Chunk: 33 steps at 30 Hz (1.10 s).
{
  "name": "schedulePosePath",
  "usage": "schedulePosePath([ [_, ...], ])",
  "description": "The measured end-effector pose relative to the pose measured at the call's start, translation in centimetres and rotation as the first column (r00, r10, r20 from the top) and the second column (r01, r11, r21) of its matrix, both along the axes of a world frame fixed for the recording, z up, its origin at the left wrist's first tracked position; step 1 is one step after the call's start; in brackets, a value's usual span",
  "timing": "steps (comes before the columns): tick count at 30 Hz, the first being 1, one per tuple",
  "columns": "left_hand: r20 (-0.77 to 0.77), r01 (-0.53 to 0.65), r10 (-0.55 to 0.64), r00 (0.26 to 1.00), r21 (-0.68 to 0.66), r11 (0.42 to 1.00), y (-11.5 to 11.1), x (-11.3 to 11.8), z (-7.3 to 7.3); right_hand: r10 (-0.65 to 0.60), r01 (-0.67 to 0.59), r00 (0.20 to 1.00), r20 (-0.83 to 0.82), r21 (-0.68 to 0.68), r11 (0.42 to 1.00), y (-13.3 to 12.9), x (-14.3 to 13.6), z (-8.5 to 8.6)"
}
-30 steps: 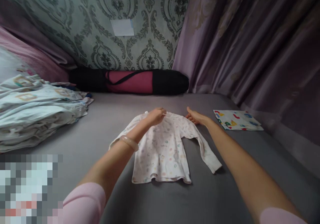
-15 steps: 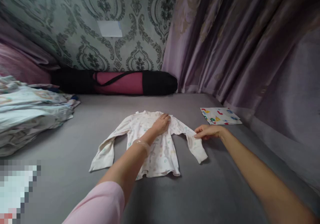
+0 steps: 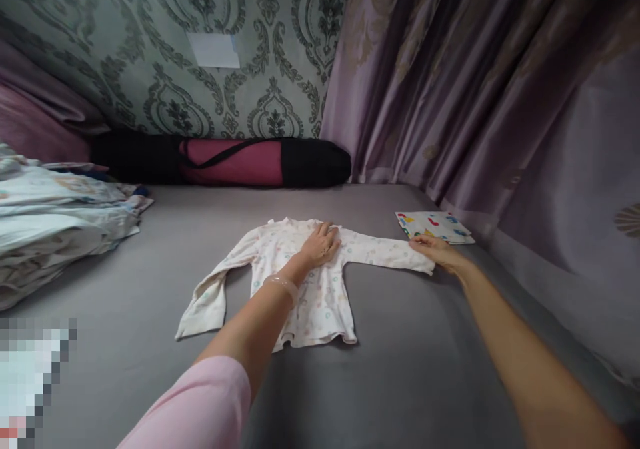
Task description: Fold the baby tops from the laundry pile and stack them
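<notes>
We have one shirt (image 3: 327,299), white with a small scattered print, lying spread in the middle of the grey sheet (image 3: 390,375), its collar at the far side and its hem at the near side. Both our hands are on it. Our left hand (image 3: 323,243) lies across the upper front, fingers extended and resting on the cloth rather than gripping it; that forearm, with one pale bangle (image 3: 283,286) at the wrist and one pink sleeve (image 3: 200,399), covers part of the body. Our right hand (image 3: 436,251) has thumb and fingers pinched together on one shirt sleeve, close to the cuff. We count two sleeves: the right one runs out nearly straight to the right, the left one slants down to the near left.

Just beyond our right hand sits one folded patterned cloth (image 3: 435,222). At the far left is one heap of clothes (image 3: 55,222); we cannot tell how many pieces. One long black-and-red bag (image 3: 230,162) lies along the wall, with one white rectangle (image 3: 214,50) above it.
</notes>
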<state>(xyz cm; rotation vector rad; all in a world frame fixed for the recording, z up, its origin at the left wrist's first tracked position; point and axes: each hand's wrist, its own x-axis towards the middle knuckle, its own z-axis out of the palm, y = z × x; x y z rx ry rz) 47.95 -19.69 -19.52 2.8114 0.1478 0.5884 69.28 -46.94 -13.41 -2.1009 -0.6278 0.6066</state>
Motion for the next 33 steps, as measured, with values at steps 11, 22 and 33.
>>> schedulePosePath([
  [11, -0.283, 0.005, -0.007, 0.959, -0.007, 1.0, -0.8, -0.5, 1.1, 0.106, -0.042, 0.736, 0.669, -0.111, 0.993, -2.0, 1.3, -3.4],
  [22, -0.412, -0.023, -0.023, 0.911, -0.105, 0.994, -0.7, -0.1, 2.5, 0.348, 0.248, 0.621, 0.702, -0.597, 0.763, -1.4, -2.6, -2.1],
  [33, -0.605, -0.105, 0.021, 0.796, -0.105, 0.989, -1.6, 1.4, 5.2, 0.454, 0.075, 0.552, 0.7, -0.584, 0.808, 8.1, -9.6, 0.2],
])
